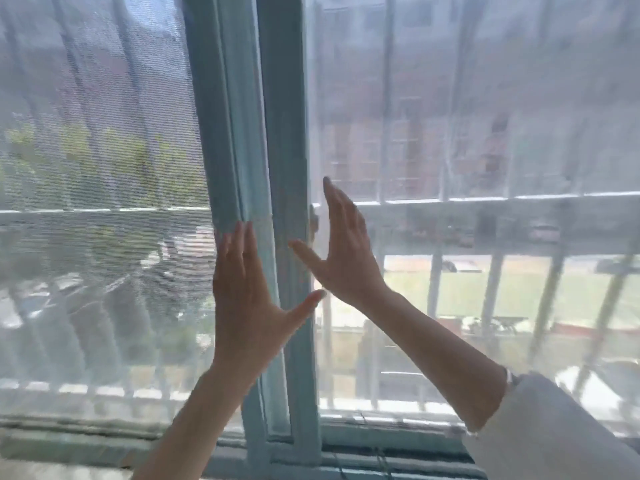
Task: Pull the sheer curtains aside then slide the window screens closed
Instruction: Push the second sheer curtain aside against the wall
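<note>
Sliding screens shut | left hand (247, 299), right hand (343, 252) spread flat on screen frames (284, 133) | seemingly meeting; press evenly.

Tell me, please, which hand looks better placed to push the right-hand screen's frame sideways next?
Probably the right. The right hand stands edge-on by the right-hand screen's upright frame, palm towards it, thumb reaching it. The left hand lies flat on the neighbouring frame, fingers up, so less set for a sideways push.
</note>
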